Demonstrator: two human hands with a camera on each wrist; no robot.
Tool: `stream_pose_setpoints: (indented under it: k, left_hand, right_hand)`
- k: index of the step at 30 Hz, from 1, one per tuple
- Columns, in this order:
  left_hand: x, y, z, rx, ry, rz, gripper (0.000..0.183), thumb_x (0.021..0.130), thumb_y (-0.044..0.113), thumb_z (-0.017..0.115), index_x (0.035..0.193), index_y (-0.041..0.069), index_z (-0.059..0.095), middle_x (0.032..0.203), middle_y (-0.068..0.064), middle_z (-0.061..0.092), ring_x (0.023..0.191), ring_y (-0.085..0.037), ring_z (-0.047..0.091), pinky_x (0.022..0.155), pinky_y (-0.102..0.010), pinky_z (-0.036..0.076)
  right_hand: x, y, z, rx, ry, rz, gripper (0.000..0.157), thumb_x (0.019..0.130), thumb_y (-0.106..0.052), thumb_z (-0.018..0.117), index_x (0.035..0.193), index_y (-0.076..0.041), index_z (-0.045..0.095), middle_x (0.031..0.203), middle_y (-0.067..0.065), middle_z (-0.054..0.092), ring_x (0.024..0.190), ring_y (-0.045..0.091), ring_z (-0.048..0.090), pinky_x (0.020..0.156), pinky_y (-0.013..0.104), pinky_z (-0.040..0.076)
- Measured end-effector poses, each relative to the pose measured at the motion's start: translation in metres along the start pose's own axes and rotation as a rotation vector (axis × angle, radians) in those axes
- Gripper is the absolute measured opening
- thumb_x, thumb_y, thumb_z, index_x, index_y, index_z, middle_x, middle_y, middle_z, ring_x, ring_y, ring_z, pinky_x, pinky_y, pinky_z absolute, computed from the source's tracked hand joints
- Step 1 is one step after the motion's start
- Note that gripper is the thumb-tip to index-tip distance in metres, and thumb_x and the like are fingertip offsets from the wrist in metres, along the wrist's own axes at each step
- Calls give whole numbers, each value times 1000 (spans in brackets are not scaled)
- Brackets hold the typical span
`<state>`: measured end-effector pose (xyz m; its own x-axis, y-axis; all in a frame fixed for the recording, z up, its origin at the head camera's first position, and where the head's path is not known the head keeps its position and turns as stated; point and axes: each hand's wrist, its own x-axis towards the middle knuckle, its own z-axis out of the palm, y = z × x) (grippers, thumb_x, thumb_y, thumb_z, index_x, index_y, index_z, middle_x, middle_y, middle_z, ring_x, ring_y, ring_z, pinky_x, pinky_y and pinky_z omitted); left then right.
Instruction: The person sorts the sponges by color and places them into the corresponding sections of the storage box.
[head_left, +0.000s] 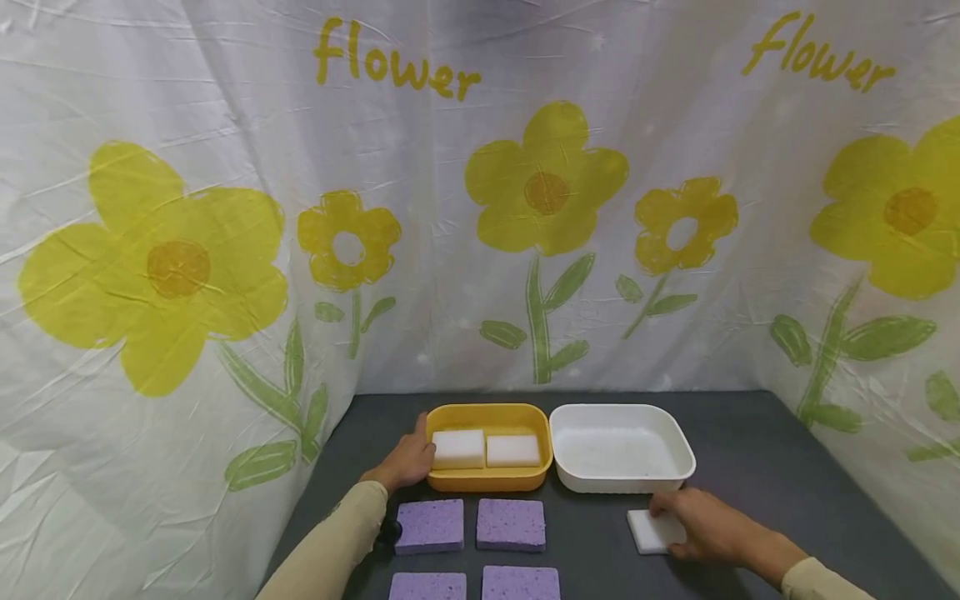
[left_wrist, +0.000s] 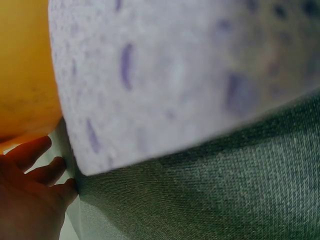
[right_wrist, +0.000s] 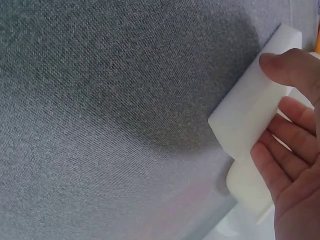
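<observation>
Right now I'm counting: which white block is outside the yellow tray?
The white block the right hand holds; the other two are inside the yellow tray.

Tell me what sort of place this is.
Likely an indoor work booth: a flower-print curtain hangs behind and beside a dark table, where purple sponges lie in pairs before a yellow tray.

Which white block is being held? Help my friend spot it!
On the dark grey table, find the white rectangular plastic tub. Just in front, the right hand grips a flat white foam block. Its two lookalikes sit in the yellow rectangular plastic tub; this one doesn't.
</observation>
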<state>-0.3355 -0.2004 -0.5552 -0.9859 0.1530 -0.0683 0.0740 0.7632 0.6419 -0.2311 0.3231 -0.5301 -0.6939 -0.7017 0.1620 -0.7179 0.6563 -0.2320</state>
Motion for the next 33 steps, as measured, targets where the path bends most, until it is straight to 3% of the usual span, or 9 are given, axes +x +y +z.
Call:
stream_pose_setpoints:
  k: [9, 15, 21, 28, 33]
  left_hand:
    - [0, 1, 1, 2, -7, -20, 70, 112, 15, 47, 171, -2, 12, 157, -34, 53, 141, -43, 59, 126, -65, 37]
    - [-3, 4, -1, 6, -5, -17, 70, 112, 14, 47, 171, -3, 13, 156, -35, 54, 139, -43, 60, 125, -66, 37]
    - [-2, 3, -2, 13, 0, -5, 70, 112, 14, 46, 171, -4, 13, 156, -35, 55, 141, -43, 60, 125, -64, 39]
    - [1, 0, -1, 3, 5, 4, 71, 111, 13, 48, 170, -4, 14, 154, -35, 56, 138, -42, 61, 123, -65, 40]
    - [-1, 1, -1, -6, -10, -14, 70, 112, 14, 48, 171, -2, 14, 156, -34, 54, 137, -40, 61, 124, -65, 39]
  right_hand:
    - [0, -2, -1, -4, 13, -27, 47, 68, -16, 101, 105, -11, 73, 94, -6, 72, 81, -2, 59, 65, 26, 52]
    - [7, -11, -16, 3, 15, -96, 44, 73, -18, 99, 108, -11, 74, 97, -8, 73, 81, -5, 57, 64, 23, 50]
    - [25, -30, -44, -17, 6, -134, 42, 77, -20, 96, 112, -13, 74, 104, -7, 75, 89, -3, 61, 70, 23, 54]
    - [51, -47, -76, -16, -46, -87, 40, 85, -23, 92, 119, -13, 73, 112, -5, 77, 95, 2, 64, 77, 28, 57]
    - [73, -54, -88, -48, -55, -66, 38, 88, -24, 90, 121, -13, 73, 113, -4, 77, 97, 6, 66, 80, 31, 58]
